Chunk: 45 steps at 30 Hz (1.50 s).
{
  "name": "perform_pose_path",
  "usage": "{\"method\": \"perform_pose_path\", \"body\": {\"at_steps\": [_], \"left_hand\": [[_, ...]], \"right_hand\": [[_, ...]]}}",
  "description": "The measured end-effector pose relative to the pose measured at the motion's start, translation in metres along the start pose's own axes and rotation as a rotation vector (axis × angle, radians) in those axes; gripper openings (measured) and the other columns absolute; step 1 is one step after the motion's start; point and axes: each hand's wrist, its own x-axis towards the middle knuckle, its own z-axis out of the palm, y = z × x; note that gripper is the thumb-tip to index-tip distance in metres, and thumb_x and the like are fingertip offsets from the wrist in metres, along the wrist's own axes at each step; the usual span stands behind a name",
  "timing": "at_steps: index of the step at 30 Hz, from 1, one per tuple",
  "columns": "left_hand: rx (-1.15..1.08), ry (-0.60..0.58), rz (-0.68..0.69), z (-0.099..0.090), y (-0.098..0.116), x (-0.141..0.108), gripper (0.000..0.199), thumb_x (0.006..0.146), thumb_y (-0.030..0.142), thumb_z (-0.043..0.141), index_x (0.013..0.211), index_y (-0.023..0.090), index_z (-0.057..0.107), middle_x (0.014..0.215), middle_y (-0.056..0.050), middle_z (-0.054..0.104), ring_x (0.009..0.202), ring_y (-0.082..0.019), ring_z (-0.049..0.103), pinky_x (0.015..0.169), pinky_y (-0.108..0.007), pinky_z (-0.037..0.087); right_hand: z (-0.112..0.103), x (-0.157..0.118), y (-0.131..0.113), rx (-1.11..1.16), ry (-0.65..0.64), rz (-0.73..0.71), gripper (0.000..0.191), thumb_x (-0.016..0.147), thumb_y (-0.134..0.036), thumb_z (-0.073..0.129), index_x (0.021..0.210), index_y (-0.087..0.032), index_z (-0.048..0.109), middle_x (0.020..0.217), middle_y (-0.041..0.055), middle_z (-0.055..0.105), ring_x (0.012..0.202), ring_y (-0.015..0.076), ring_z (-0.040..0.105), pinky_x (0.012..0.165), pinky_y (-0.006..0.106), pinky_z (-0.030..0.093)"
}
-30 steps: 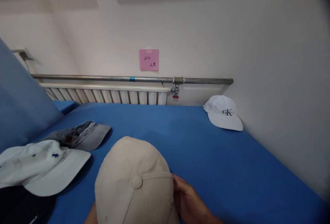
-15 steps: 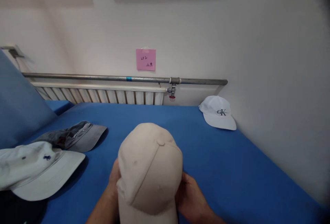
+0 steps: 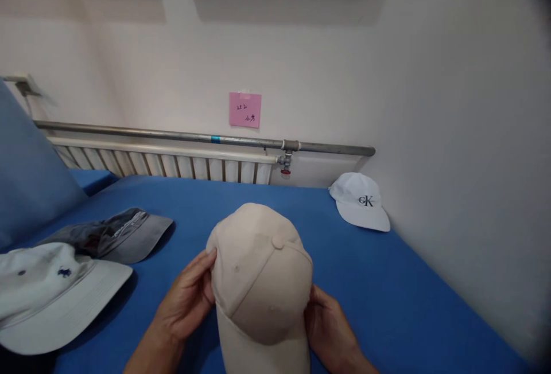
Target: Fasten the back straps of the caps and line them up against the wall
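Observation:
A beige baseball cap is held between my two hands over the blue surface, its brim toward me and its crown button facing up. My left hand grips the cap's left side, the thumb on the outside near the edge and the other fingers partly hidden. On the opposite side, my right hand is closed on the cap's edge, with its fingertips hidden behind the fabric.
To the left on the blue surface lie a white cap with a dark emblem and a grey cap. A white CK cap sits at the back right, by the wall. Behind runs a metal pipe above a radiator.
The beige cap has shifted slightly right in view, and more of its brim shows. My left hand is more visible on its side. The view has tilted up a little.

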Motion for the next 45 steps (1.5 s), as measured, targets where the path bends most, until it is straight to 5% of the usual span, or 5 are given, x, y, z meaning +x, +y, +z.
{"method": "perform_pose_path", "body": {"at_steps": [9, 21, 26, 41, 45], "left_hand": [[0.046, 0.087, 0.03, -0.001, -0.001, 0.009, 0.016, 0.086, 0.003, 0.058, 0.09, 0.011, 0.071, 0.083, -0.008, 0.075, 0.072, -0.017, 0.071, 0.066, -0.021, 0.058], [0.084, 0.044, -0.311, -0.004, -0.016, 0.005, 0.04, 0.078, 0.003, 0.066, 0.117, 0.012, 0.067, 0.091, -0.01, 0.076, 0.088, -0.029, 0.072, 0.082, -0.038, 0.057], [0.079, -0.004, -0.418, 0.003, -0.028, -0.001, 0.049, 0.073, -0.001, 0.066, 0.119, 0.017, 0.066, 0.088, -0.007, 0.076, 0.086, -0.031, 0.073, 0.079, -0.04, 0.057], [-0.031, -0.062, -0.436, -0.011, -0.019, 0.012, 0.021, 0.091, 0.019, 0.057, 0.102, 0.006, 0.07, 0.077, -0.013, 0.075, 0.083, -0.028, 0.073, 0.083, -0.039, 0.056], [0.01, -0.002, -0.412, -0.007, -0.019, 0.012, 0.024, 0.094, 0.018, 0.051, 0.091, 0.005, 0.071, 0.071, -0.013, 0.073, 0.078, -0.027, 0.073, 0.08, -0.037, 0.057]], "right_hand": [[-0.01, 0.005, 0.003, 0.113, 0.067, 0.055, 0.01, 0.059, -0.018, 0.063, 0.066, -0.022, 0.068, 0.069, -0.0016, 0.068, 0.077, 0.0195, 0.059, 0.08, 0.032, 0.043], [-0.005, -0.015, -0.02, 0.153, -0.35, 0.28, 0.052, 0.053, -0.059, 0.074, 0.085, -0.019, 0.073, 0.085, 0.0093, 0.075, 0.104, 0.0322, 0.063, 0.091, 0.043, 0.042], [-0.009, -0.029, -0.023, 0.131, -0.445, 0.364, 0.056, 0.046, -0.054, 0.072, 0.09, -0.018, 0.073, 0.085, 0.0098, 0.076, 0.105, 0.0344, 0.063, 0.095, 0.044, 0.041], [-0.003, -0.014, -0.026, 0.216, -0.204, 0.232, 0.044, 0.064, -0.055, 0.074, 0.084, -0.016, 0.074, 0.087, 0.0108, 0.075, 0.106, 0.032, 0.064, 0.091, 0.044, 0.047], [-0.003, -0.007, -0.021, 0.295, -0.077, 0.222, 0.035, 0.065, -0.044, 0.077, 0.087, -0.016, 0.075, 0.085, 0.0079, 0.076, 0.102, 0.0287, 0.066, 0.089, 0.04, 0.048]]}}
